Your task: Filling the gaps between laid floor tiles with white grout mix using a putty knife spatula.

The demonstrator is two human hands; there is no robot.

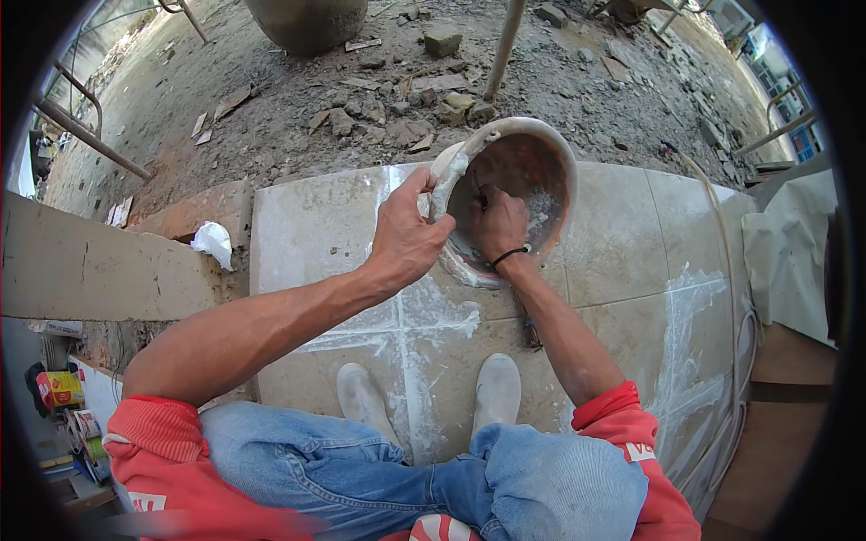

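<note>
A round tub (566,171), its thick rim smeared with whitish paste, is tipped so that its opening faces me on the tiled surface (613,216). At the left side of the rim, my left hand (406,227) is closed on the edge, steadying the tub. My right hand (502,225), with a dark band at the wrist, reaches inside. Its fingers are curled near the inner wall, and whatever they pinch is hidden. Brownish residue and pale patches coat the tub's inside. Beneath my right forearm lies a dark, narrow object (529,332), partly covered.
White paste (401,329) marks the tile joints near my boots (499,388). Beyond the tiles are rubble (442,43), a metal pole (505,50) and a large rounded vessel (307,22). A crumpled white bag (213,243) lies left; a hose (722,225) and pale sheet (789,252) lie right.
</note>
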